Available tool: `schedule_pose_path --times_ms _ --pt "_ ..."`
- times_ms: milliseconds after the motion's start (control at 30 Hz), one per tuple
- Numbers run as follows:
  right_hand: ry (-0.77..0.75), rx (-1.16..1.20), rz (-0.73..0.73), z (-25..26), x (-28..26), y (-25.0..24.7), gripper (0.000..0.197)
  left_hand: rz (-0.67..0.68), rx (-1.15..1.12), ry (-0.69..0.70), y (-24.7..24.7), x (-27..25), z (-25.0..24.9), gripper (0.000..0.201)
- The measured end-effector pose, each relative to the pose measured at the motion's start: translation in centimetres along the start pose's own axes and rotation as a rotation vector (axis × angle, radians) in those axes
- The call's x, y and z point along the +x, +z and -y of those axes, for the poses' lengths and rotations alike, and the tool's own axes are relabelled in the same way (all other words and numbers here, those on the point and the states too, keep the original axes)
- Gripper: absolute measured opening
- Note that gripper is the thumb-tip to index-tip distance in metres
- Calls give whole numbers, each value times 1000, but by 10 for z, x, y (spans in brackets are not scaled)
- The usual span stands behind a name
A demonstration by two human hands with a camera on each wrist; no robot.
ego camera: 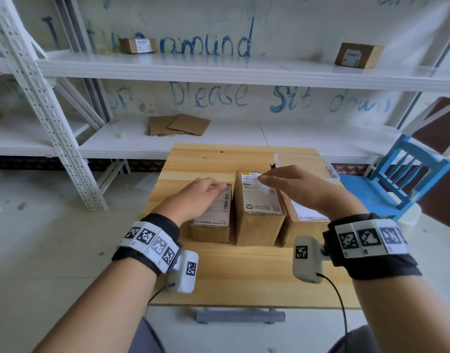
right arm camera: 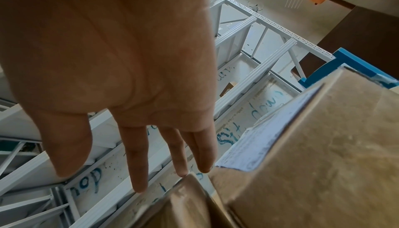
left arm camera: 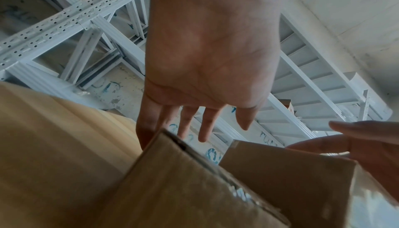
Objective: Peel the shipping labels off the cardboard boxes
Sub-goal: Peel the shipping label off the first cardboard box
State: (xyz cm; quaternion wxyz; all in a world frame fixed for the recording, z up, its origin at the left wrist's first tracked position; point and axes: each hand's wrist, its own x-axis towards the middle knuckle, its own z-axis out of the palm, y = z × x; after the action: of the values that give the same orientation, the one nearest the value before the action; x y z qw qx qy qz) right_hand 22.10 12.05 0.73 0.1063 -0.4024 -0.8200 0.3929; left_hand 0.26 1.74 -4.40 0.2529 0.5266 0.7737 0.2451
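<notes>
White metal shelving (ego camera: 167, 67) with blue scrawl on the wall behind it backs a small wooden table (ego camera: 244, 276), where three cardboard boxes stand in a row, each with its shipping label on top. Taking the middle box (ego camera: 259, 225) as landmark: its label (ego camera: 260, 193) lies flat across the top, apparently fully stuck. On the low box to its left (ego camera: 211, 225) rests the left hand (ego camera: 201, 197), fingers straight and relaxed on that box's label (ego camera: 218, 210), gripping nothing. The right hand (ego camera: 295, 187) hovers over the far end of the middle box, fingers extended and loose, holding nothing; its fingertips (ego camera: 263, 179) are at or just above the label's far edge, and whether they touch it cannot be told. The box to its right (ego camera: 305, 225) is partly hidden under that wrist. A clear plastic container (ego camera: 305, 161) sits behind it

By my judgement peeling has not begun: the hands are settling in. Next comes a fingernail under a label corner, with the other hand steadying the box
</notes>
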Motion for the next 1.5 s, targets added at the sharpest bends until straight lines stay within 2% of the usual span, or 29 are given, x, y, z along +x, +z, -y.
schedule_pose_path --times_ms 133,300,467,633,733,800,867,967,1100,1167,1233,1267,1300,1367,1433,1500 --pt "11 -2 -28 -1 -6 4 38 -10 5 12 6 -3 4 58" --pt "7 16 -54 -1 -14 7 33 -29 -48 10 6 -2 4 46" --pt "19 42 -78 -1 -20 14 35 -30 -67 -3 3 -6 2 56" --pt "5 69 -78 -5 -21 23 37 -33 -96 -9 5 -14 -1 55" --pt "-1 137 -117 -8 -22 29 38 -22 -117 8 11 -17 1 63" --pt "30 198 -119 -7 -21 34 39 16 -157 17 15 -16 7 76" --pt "69 235 -104 -10 -20 40 44 53 -185 33 18 -17 11 81" --pt "73 219 -89 -13 -18 46 49 -18 -131 73 23 -18 14 73" --pt "78 268 -84 -18 -15 50 55 -171 -78 142 25 -24 8 48" --pt "82 305 -97 -20 -13 53 67 -166 -164 171 26 -25 3 38" --pt "68 388 -91 -23 -11 56 88 -141 -232 212 29 -27 -3 38" --pt "54 431 -92 -27 -9 57 91 -128 -267 231 30 -28 -5 39" --pt "43 481 -92 -29 -10 58 83 -114 -295 245 31 -28 -6 40" --pt "20 566 -69 -28 -13 59 37 -82 -306 247 34 -28 -6 48" --pt "-19 585 -70 -30 -15 61 29 -50 -292 232 37 -28 -8 63" --pt "-24 570 -112 -28 -17 62 36 -54 -270 234 41 -28 -13 80"
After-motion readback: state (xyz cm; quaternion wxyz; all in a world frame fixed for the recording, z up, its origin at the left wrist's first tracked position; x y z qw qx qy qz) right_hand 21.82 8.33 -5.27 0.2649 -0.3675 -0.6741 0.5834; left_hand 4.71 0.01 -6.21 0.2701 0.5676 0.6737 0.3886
